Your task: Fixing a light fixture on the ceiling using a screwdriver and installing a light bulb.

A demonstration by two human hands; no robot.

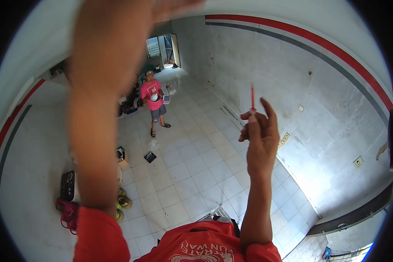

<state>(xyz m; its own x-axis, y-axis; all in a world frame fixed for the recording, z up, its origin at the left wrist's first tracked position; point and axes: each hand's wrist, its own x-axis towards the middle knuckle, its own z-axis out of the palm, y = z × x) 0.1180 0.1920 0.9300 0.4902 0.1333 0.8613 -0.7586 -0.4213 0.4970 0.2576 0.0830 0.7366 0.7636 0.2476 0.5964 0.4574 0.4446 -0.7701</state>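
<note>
My right hand (262, 139) is raised at centre right, its fingers closed around a slim screwdriver (253, 99). The screwdriver's thin red shaft points straight up, and most of its handle is hidden in the grip. The index finger stretches out beside it. Very near the camera, my left hand (113, 39) reaches up past the top edge on the left. It is blurred, and its fingers mostly lie out of view, so whatever it touches is hidden.
Below stands a person in a pink shirt (152, 94), holding a white object and a box. A black case (150, 156) lies on the tiled floor (183, 174). A metal ladder (218, 212) shows beneath me. Maroon bag (69, 214) and yellow-green shoes (124, 203) sit lower left. Wall sockets (284, 139) line the right wall.
</note>
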